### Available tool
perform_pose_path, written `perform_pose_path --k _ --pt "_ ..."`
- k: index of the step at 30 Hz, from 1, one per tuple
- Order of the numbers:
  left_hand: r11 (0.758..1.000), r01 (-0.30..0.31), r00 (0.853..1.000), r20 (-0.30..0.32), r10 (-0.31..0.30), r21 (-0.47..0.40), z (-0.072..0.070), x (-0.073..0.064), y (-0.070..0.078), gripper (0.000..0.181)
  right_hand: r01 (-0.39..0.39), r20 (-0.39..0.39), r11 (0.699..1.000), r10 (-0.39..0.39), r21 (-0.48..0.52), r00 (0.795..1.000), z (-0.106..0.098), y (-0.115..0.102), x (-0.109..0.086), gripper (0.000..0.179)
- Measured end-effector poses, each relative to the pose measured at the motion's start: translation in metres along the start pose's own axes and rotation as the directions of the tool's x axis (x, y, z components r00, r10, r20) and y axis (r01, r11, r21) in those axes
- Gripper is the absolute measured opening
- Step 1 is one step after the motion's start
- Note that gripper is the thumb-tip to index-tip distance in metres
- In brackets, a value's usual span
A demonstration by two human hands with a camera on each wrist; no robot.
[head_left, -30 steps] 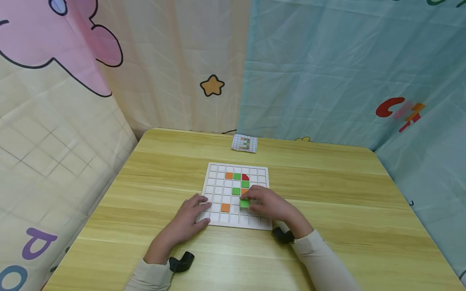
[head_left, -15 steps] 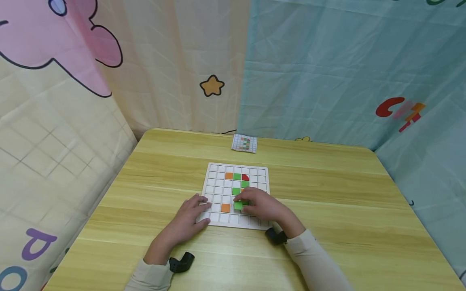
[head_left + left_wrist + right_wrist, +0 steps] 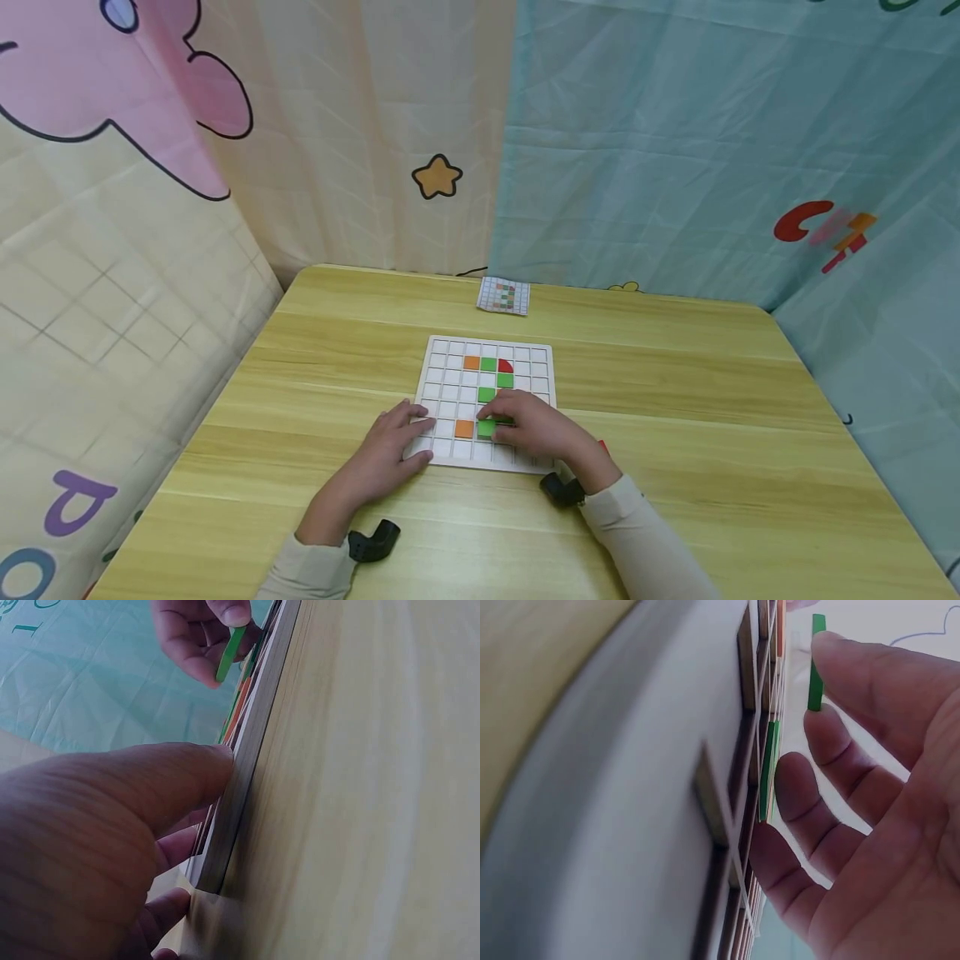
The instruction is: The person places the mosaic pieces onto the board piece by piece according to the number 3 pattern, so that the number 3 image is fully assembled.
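Observation:
A white gridded board lies on the table. My right hand is over its right half, pinching a green square tile between thumb and index finger. The right wrist view shows this tile standing just off the grid, above another green tile seated in a cell. From the head, the pinched tile appears right beside an orange tile. My left hand rests on the board's left edge, its thumb against the near left side. Farther up the grid sit green tiles, another orange tile and a red quarter-round tile.
A small printed card with a coloured grid pattern stands near the table's back edge. Something red peeks out behind my right wrist. Printed curtains close off the back and sides of the wooden table.
My right hand has moved left and slightly nearer with the green tile, bringing it beside the orange one. A bit of red now shows behind that wrist. My left hand has stayed in place.

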State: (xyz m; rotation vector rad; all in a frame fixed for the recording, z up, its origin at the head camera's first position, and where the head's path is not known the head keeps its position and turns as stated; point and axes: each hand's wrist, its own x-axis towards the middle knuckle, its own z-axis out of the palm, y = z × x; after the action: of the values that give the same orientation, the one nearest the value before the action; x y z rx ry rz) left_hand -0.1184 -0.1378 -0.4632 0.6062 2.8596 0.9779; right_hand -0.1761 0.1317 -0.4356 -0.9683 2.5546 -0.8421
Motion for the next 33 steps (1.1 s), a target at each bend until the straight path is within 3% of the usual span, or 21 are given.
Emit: perform_pose_path --k 13,33 --pt "1.000 -0.008 1.000 0.001 0.008 -0.003 0.0008 0.0007 -0.0007 0.045 0.004 -0.003 0.997 -0.005 -0.079 1.000 0.0055 0.0003 0.0068 0.025" --pt "1.000 -0.029 0.999 -0.015 0.029 0.011 0.0026 0.0017 -0.0042 0.046 -0.049 0.004 0.994 0.050 -0.098 0.999 0.0064 -0.0033 0.0060 0.027"
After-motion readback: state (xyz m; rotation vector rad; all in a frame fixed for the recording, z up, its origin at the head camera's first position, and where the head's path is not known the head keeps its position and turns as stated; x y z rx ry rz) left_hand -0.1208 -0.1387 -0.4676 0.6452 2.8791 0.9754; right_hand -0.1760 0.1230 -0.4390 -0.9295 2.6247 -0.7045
